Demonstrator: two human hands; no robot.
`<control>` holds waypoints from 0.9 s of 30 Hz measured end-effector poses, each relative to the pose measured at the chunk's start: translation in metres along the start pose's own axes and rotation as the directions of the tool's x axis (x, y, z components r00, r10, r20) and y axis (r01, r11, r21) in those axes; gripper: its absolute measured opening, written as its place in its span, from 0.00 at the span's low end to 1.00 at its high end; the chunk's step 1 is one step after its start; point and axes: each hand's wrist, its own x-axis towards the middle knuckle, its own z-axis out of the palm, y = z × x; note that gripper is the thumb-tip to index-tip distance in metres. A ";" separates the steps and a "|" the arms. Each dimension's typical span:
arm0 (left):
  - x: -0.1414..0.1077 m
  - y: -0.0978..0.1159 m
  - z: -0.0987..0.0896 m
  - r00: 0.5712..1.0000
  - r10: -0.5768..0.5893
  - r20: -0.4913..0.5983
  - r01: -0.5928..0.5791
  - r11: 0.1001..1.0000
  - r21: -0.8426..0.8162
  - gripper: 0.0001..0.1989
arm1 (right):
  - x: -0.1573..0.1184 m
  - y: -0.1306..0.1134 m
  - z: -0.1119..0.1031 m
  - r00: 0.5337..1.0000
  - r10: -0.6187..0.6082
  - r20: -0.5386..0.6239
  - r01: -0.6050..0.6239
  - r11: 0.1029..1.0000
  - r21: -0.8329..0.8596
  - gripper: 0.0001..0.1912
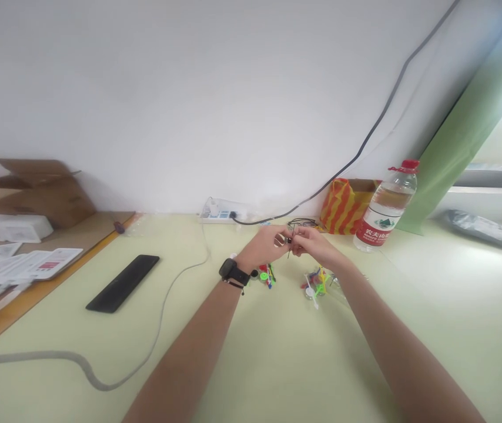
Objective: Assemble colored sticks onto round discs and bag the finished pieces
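Head view, left grip [265, 244], right grip [315, 244], pinching dark piece [288, 240]

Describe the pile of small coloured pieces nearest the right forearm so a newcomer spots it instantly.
On the pale green table, find the right forearm, the one with a bare wrist. The pile of coloured pieces lies just left of it. Unlike the pile beside the black watch, it shows yellow and a white arrow-like piece jutting toward the viewer.

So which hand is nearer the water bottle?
The right. The right hand is to the left of the water bottle; the left hand is farther left, beyond it.
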 end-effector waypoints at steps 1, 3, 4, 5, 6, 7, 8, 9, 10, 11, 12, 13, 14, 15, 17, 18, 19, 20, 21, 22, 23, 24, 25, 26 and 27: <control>-0.001 0.000 0.000 1.000 -0.004 0.000 0.004 1.000 0.004 0.05 | 0.000 0.001 0.000 1.000 0.002 0.000 -0.002 1.000 -0.010 0.04; -0.002 -0.001 0.001 1.000 -0.019 -0.004 0.019 1.000 0.011 0.05 | 0.001 0.004 0.000 1.000 0.001 0.005 -0.001 1.000 -0.030 0.05; -0.002 -0.002 0.001 1.000 -0.027 -0.001 0.027 1.000 0.011 0.05 | 0.001 0.006 0.000 1.000 -0.005 0.012 0.006 0.999 -0.054 0.05; -0.002 -0.003 0.002 0.999 -0.035 0.008 0.035 0.999 0.014 0.05 | 0.002 0.007 0.000 1.000 -0.018 0.021 0.020 0.994 -0.109 0.04; -0.002 -0.005 0.003 0.999 -0.042 0.022 0.042 0.999 0.028 0.04 | 0.004 0.009 0.001 0.999 -0.034 0.027 0.039 0.981 -0.188 0.04; -0.003 -0.006 0.004 0.998 -0.051 0.037 0.049 0.997 0.061 0.04 | 0.006 0.011 0.001 0.998 -0.051 0.029 0.057 0.959 -0.277 0.05; -0.003 -0.008 0.006 0.997 -0.062 0.052 0.056 0.992 0.109 0.03 | 0.007 0.014 0.001 0.998 -0.065 0.026 0.070 0.930 -0.362 0.06; -0.003 -0.010 0.008 0.995 -0.076 0.064 0.065 0.984 0.164 0.03 | 0.009 0.016 0.001 0.997 -0.074 0.018 0.074 0.899 -0.433 0.08; -0.004 -0.012 0.010 0.993 -0.090 0.072 0.072 0.974 0.214 0.02 | 0.011 0.019 0.000 0.997 -0.074 0.007 0.068 0.873 -0.483 0.09; -0.005 -0.015 0.012 0.992 -0.101 0.079 0.078 0.965 0.252 0.02 | 0.012 0.022 -0.002 0.998 -0.064 -0.002 0.054 0.855 -0.515 0.09; -0.006 -0.017 0.014 0.990 -0.109 0.085 0.082 0.958 0.274 0.02 | 0.012 0.025 -0.004 0.999 -0.047 -0.002 0.038 0.841 -0.540 0.10; -0.007 -0.019 0.017 0.989 -0.115 0.096 0.084 0.955 0.283 0.03 | 0.011 0.028 -0.008 1.000 -0.026 0.005 0.024 0.822 -0.569 0.11; -0.009 -0.021 0.018 0.986 -0.122 0.110 0.086 0.954 0.288 0.05 | 0.010 0.030 -0.011 1.000 -0.002 0.017 0.011 0.801 -0.599 0.12; -0.010 -0.024 0.020 0.983 -0.133 0.126 0.091 0.951 0.296 0.07 | 0.008 0.030 -0.015 0.999 0.024 0.031 0.001 0.781 -0.625 0.13; -0.013 -0.029 0.021 0.975 -0.163 0.152 0.108 0.942 0.317 0.08 | 0.003 0.028 -0.023 0.996 0.071 0.057 -0.015 0.744 -0.668 0.13; -0.014 -0.032 0.021 0.971 -0.178 0.159 0.118 0.937 0.328 0.07 | 0.000 0.026 -0.027 0.994 0.087 0.065 -0.019 0.729 -0.684 0.13; -0.015 -0.034 0.020 0.968 -0.191 0.162 0.128 0.933 0.337 0.05 | -0.003 0.022 -0.030 0.993 0.094 0.070 -0.019 0.718 -0.696 0.13; -0.015 -0.036 0.019 0.966 -0.201 0.161 0.136 0.929 0.343 0.04 | -0.005 0.017 -0.032 0.991 0.099 0.088 -0.009 0.712 -0.702 0.13; -0.016 -0.038 0.018 0.965 -0.209 0.158 0.144 0.927 0.347 0.03 | -0.008 0.011 -0.033 0.985 0.113 0.133 0.013 0.713 -0.701 0.13; -0.016 -0.040 0.017 0.964 -0.216 0.156 0.151 0.925 0.349 0.03 | -0.010 0.005 -0.033 0.969 0.142 0.203 0.040 0.721 -0.691 0.13; -0.017 -0.041 0.016 0.963 -0.222 0.152 0.157 0.923 0.351 0.04 | -0.012 0.000 -0.033 0.936 0.187 0.297 0.066 0.737 -0.673 0.12; -0.017 -0.041 0.015 0.963 -0.226 0.148 0.162 0.922 0.352 0.04 | -0.014 -0.005 -0.031 0.886 0.243 0.396 0.083 0.756 -0.649 0.12; -0.017 -0.042 0.014 0.963 -0.228 0.145 0.165 0.921 0.352 0.04 | -0.016 -0.008 -0.030 0.824 0.301 0.480 0.085 0.772 -0.630 0.12; -0.017 -0.042 0.014 0.963 -0.228 0.143 0.166 0.922 0.350 0.05 | -0.017 -0.011 -0.028 0.770 0.355 0.531 0.073 0.777 -0.625 0.12; -0.017 -0.043 0.013 0.963 -0.228 0.144 0.166 0.923 0.348 0.05 | -0.018 -0.013 -0.025 0.740 0.396 0.544 0.053 0.771 -0.634 0.12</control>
